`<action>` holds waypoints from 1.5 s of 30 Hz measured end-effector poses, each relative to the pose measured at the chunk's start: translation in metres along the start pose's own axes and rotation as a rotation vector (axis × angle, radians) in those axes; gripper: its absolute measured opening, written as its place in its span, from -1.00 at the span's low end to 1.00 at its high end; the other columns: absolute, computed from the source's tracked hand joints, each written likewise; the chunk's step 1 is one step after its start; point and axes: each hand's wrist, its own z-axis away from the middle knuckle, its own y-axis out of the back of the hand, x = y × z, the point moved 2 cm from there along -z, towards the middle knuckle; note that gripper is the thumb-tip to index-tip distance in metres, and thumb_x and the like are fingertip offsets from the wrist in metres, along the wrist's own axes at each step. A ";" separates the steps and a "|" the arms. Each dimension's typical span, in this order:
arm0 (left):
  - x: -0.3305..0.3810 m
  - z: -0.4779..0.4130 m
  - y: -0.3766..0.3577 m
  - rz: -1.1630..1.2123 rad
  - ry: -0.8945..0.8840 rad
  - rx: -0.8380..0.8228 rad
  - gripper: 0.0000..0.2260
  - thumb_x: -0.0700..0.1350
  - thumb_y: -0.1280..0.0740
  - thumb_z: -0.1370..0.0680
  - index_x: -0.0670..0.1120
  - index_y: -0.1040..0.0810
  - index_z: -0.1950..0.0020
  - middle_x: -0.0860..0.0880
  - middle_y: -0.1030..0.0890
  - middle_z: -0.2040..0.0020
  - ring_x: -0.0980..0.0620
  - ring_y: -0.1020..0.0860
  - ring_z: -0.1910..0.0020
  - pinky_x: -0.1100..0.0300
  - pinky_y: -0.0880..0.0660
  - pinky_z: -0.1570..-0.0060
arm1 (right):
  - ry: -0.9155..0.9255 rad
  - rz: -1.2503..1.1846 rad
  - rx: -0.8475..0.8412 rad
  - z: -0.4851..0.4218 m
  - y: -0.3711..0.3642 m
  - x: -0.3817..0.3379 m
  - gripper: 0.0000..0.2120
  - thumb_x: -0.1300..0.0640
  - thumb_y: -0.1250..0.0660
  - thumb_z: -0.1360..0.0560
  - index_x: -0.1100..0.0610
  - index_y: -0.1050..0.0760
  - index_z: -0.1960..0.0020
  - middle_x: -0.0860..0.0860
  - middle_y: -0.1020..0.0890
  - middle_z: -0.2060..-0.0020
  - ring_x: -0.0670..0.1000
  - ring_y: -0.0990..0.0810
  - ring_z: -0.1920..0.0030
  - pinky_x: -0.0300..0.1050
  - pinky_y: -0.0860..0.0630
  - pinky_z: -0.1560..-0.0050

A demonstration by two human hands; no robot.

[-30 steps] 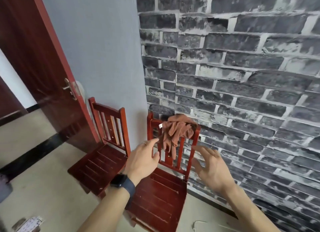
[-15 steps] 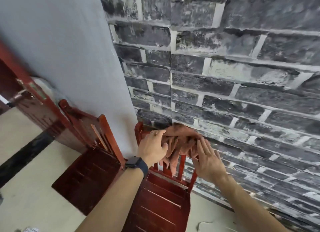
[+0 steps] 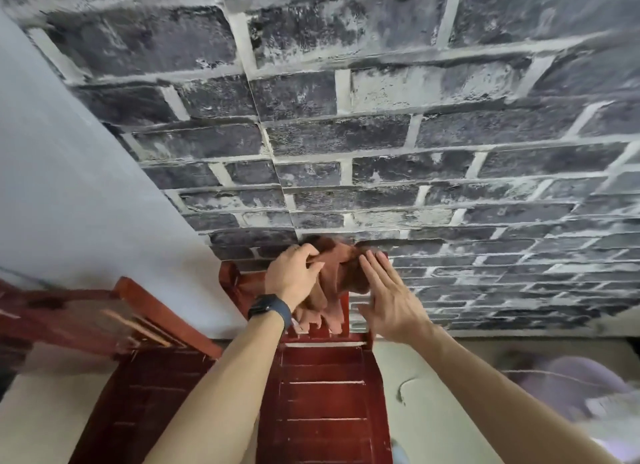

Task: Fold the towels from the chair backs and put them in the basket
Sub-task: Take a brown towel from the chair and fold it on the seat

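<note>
From the head camera I judge the task to be at its very start: the brown towel (image 3: 337, 273) is bunched over the top rail of the chair (image 3: 230, 283) that stands against the brick wall (image 3: 381, 134). It is not yet lifted clear, not folded, and nowhere near a basket. I see no basket that I can name; a blurred pale purple shape (image 3: 571, 387) on the floor at the lower right may or may not be one. The second chair (image 3: 152, 307), to the left, shows no towel on its back, though it is smeared. My left hand (image 3: 292, 276), with the watch (image 3: 268, 307) on its wrist, has its fingers curled into the towel's upper left part, gripping it at the rail's left end. My right hand (image 3: 388, 301) is flat, with straight fingers laid against the towel's right side and nothing pinched. The towel thus sits between the two hands, its folds hanging down the front of the back slats. Lifting, folding and carrying are all left to do.
</note>
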 end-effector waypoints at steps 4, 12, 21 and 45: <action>-0.009 0.009 0.043 0.226 -0.044 0.024 -0.79 0.02 -0.34 -0.59 -0.02 -0.57 -0.17 0.00 -0.64 -0.06 -0.06 -0.60 -0.04 0.14 -0.46 0.09 | -0.165 -0.152 0.042 0.003 0.027 -0.028 -0.11 0.02 -0.40 -0.44 0.18 -0.03 -0.63 0.05 -0.26 -0.57 -0.02 -0.08 -0.60 -0.05 -0.21 -0.51; 0.014 0.053 0.197 0.875 -0.123 -0.270 -0.83 0.04 -0.43 -0.54 -0.02 -0.66 -0.04 0.08 -0.71 0.06 0.18 -0.65 0.08 0.31 -0.50 0.02 | -0.293 -0.855 0.252 0.055 0.089 -0.117 0.04 -0.42 -0.51 -0.21 -0.11 -0.20 -0.56 -0.08 -0.45 -0.39 -0.10 -0.48 -0.36 -0.05 -0.41 -0.40; 0.016 0.122 0.310 -0.142 -0.350 0.191 -0.90 -0.03 -0.22 -0.65 0.11 -0.45 -0.15 0.00 -0.46 0.02 -0.06 -0.49 0.11 0.06 -0.41 0.18 | -0.033 -0.347 0.374 0.066 0.180 -0.200 -0.86 -0.10 -0.49 -0.47 -0.17 -0.52 0.17 -0.26 -0.63 0.25 -0.21 -0.58 0.18 -0.47 -0.37 0.21; 0.027 0.234 0.271 0.858 0.265 -0.071 -0.79 0.06 -0.30 -0.61 -0.07 -0.56 0.07 -0.09 -0.61 0.21 -0.02 -0.62 0.31 0.14 -0.58 0.28 | 0.159 -0.350 0.542 0.227 0.115 -0.248 -0.48 -0.48 -0.31 -0.41 -0.14 -0.46 -0.17 -0.27 -0.51 0.02 -0.23 -0.52 0.00 -0.21 -0.50 0.05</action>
